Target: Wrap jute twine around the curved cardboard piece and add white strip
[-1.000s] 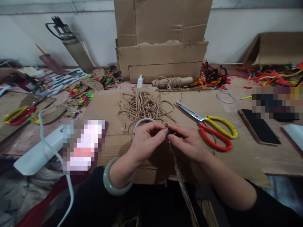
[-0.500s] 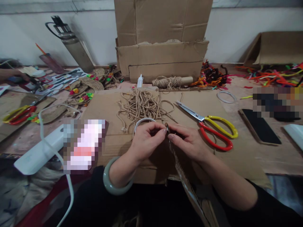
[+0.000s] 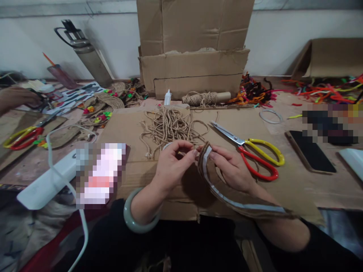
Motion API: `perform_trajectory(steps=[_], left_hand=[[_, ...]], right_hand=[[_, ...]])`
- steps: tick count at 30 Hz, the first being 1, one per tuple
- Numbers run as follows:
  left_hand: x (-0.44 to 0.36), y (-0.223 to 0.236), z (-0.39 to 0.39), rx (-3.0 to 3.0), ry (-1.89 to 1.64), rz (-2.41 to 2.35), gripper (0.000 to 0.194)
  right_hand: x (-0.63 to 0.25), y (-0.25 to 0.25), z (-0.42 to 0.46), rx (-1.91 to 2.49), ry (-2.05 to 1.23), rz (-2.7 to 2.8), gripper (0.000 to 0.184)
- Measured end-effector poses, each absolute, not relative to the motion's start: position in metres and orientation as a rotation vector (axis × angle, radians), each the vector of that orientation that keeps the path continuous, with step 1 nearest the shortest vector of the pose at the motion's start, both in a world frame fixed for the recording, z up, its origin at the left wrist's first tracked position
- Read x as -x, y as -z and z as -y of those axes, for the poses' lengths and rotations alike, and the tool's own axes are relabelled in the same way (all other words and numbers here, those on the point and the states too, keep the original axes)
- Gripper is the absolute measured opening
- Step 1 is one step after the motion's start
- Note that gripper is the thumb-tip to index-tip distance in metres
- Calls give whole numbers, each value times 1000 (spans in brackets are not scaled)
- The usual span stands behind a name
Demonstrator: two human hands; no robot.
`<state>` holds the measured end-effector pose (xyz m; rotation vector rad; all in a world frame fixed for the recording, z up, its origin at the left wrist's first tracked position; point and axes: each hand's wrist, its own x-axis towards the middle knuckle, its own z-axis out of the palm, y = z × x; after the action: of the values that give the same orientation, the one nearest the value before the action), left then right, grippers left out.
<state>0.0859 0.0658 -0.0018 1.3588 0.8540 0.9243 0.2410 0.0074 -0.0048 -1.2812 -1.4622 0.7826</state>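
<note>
A curved brown cardboard strip [image 3: 214, 181] with a pale band along its middle is held by my right hand [image 3: 234, 168], thumb on its face near the upper end. The strip's other end reaches over my right forearm. Beside that upper end, my left hand [image 3: 174, 164] is closed in a pinch of thumb and forefinger; what is between them I cannot make out. A pile of cut jute cords [image 3: 171, 126] lies just beyond my hands. Scissors [image 3: 241, 142] with one red and one yellow handle rest to the right, blades slightly apart. A white ring [image 3: 168, 144] is mostly hidden behind my left hand.
Flat cardboard [image 3: 136, 132] covers the work area. Behind stand a glue bottle [image 3: 167, 98], a twine roll [image 3: 202, 98] and upright cardboard [image 3: 195, 71]. A phone [image 3: 310, 151] lies right, a power strip [image 3: 48, 181] left. Another person's hand [image 3: 18, 98] is at far left.
The cardboard strip has turned from edge-on to showing its banded face, its lower end swinging right over my right forearm. My left fingers have drawn slightly leftward. The other person's hand reaches further in.
</note>
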Motion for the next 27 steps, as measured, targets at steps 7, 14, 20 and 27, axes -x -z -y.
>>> perform_trajectory(steps=[7,14,20,27], left_hand=[[-89,2,-65,-1310,-819,-754,18],[-90,3,-64,-1357,-772,-740,15],[-90,4,-65,-1360,-779,-727,16],[-89,2,-65,-1231,-780,-691,17]], right_hand=[[-239,4,-5,1263,-711,1535,16],[-237,5,-2,1452,-673,1479,22],[-239,5,-3,1409,-878,1360,26],[-244,7,-3,1253,-1010,1279,22]])
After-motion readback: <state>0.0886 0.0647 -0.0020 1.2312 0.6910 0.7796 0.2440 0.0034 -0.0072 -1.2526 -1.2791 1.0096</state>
